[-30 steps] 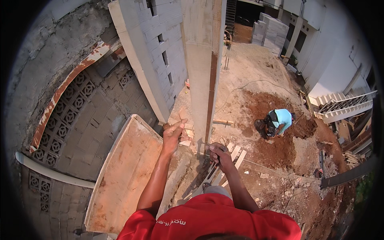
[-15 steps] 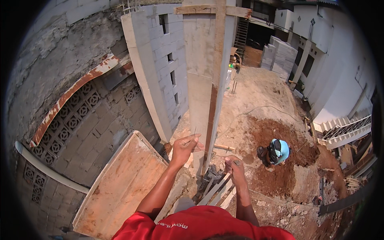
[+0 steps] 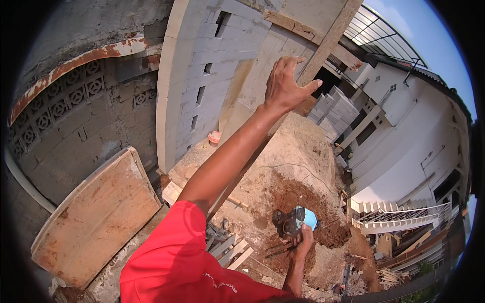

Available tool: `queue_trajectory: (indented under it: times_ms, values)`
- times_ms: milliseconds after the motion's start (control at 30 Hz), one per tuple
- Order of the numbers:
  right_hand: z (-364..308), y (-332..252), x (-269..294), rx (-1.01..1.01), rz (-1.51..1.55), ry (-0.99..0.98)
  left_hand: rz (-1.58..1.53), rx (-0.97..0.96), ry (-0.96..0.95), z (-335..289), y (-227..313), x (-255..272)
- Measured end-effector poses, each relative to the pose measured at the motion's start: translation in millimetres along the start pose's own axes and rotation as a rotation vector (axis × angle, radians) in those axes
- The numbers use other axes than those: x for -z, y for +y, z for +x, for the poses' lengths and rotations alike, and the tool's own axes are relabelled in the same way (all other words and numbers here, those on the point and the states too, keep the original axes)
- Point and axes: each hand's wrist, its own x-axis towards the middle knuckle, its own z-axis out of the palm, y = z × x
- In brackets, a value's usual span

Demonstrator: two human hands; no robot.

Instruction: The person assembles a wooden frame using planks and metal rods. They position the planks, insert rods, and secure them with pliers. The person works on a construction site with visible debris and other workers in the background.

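Observation:
My left hand (image 3: 288, 86) is raised at the end of an outstretched arm, fingers apart and thumb spread. It is in front of the upright wooden plank (image 3: 333, 38) on the concrete column (image 3: 252, 83); whether it touches the wood I cannot tell. A wooden crosspiece (image 3: 293, 25) runs across the column above the hand. Lower down, my right hand (image 3: 303, 242) is closed around dark pincers (image 3: 279, 249), whose two long handles stick out to the left.
Beyond my right hand a person in light blue (image 3: 308, 217) bends over dug red soil (image 3: 328, 235). A wooden panel (image 3: 96, 217) leans at the left. Timber strips (image 3: 235, 252) lie below. Farther off are a pink bucket (image 3: 214, 137), stacked pale blocks (image 3: 333, 113) and white stairs (image 3: 394, 214).
My left hand has risen from low beside the column to high on it, and its fingers have spread. The right hand keeps its tool, lower down. The view has tilted and swung.

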Motion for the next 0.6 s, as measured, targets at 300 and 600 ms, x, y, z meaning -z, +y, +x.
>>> queue_trajectory:
  times_ms: [300, 600]
  values:
    - [76.5, -18.1, 4.4, -0.054, -0.076, -0.059, -0.018, -0.234, 0.283, 59.4, -51.9, -97.2]
    - [145.5, 13.1, 3.3, -0.093, -0.123, 0.007, -0.022, -0.262, 0.377, 59.7, -49.2, -108.2]
